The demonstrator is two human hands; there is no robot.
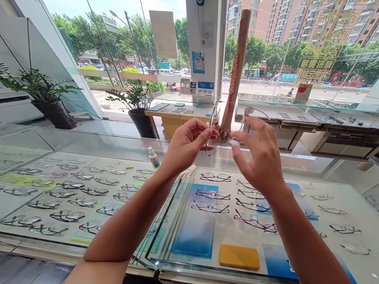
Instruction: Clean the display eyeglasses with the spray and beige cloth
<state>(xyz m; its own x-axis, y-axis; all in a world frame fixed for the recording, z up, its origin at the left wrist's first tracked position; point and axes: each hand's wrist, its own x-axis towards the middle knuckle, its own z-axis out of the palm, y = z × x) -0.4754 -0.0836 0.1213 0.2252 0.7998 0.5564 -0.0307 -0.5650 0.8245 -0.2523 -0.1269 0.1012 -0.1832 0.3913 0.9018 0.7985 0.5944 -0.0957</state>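
Note:
My left hand [189, 143] pinches a pair of thin-framed eyeglasses [208, 154] by the middle, held up above the glass counter. The frame is turned nearly edge-on, with its thin arms reaching toward the right. Just beside them is my right hand [259, 154], fingers apart and slightly bent, the thumb separate. Its fingertips are close to the arms; whether they touch I cannot tell. Below, inside the glass display case [175, 265], lie rows of eyeglasses [212, 207].
A small white spray bottle [154, 157] stands left of my left hand. A yellow case [239, 257] and a blue card [196, 234] are near the front of the display. Beyond are potted plants [137, 104], a wooden post [237, 70] and more counters [285, 112].

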